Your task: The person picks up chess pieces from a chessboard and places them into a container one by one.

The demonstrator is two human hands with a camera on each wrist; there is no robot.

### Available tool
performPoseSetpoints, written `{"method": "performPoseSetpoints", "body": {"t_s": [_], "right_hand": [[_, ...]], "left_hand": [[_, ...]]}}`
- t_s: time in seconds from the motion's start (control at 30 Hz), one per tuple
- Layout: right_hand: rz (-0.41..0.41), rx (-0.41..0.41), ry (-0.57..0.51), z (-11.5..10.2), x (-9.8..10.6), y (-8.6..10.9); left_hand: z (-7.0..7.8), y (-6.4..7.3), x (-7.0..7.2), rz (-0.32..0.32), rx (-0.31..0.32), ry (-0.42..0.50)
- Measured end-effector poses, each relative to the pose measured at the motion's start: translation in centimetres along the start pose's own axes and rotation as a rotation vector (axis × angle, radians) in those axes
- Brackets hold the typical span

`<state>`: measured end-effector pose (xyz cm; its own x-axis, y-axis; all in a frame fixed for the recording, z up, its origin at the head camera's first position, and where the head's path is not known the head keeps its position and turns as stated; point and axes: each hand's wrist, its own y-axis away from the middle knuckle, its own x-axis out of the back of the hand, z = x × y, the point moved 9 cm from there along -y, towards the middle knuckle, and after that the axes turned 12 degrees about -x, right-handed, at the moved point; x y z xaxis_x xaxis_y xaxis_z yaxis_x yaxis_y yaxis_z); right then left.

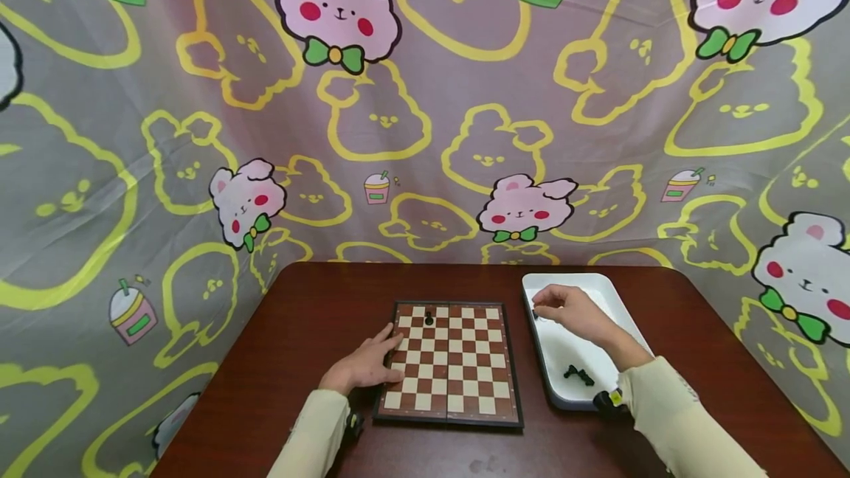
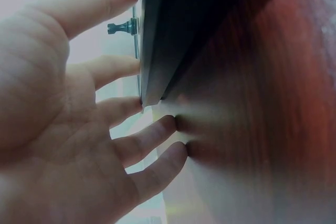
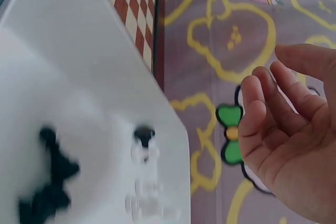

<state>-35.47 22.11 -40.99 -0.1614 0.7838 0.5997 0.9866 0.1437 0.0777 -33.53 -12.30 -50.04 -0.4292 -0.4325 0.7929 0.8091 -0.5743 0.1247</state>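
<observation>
A brown and cream chessboard with a dark frame lies on the table. One black chess rook stands upright near its far edge; the left wrist view shows the rook side-on. My left hand rests at the board's left edge, fingers spread, thumb on the near left squares. In the left wrist view the left hand has two fingertips on the table. My right hand hovers over the white tray, fingers loosely bent. The right wrist view shows nothing between the right hand's thumb and fingers.
Black chess pieces lie at the tray's near end. Blurred white pieces and a small dark one lie near its far end. The reddish-brown table is bordered by a patterned cloth.
</observation>
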Motion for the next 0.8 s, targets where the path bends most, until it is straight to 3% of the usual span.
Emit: {"method": "performPoseSetpoints", "body": {"t_s": [0.43, 0.8], "right_hand": [[-0.043, 0.028, 0.074, -3.7, -7.3, -3.2], [-0.080, -0.013, 0.007, -4.8, -13.6, -5.6]], "left_hand": [[-0.2, -0.2, 0.0, -0.002, 0.016, -0.014], [-0.1, -0.1, 0.1, -0.001, 0.027, -0.008]]}}
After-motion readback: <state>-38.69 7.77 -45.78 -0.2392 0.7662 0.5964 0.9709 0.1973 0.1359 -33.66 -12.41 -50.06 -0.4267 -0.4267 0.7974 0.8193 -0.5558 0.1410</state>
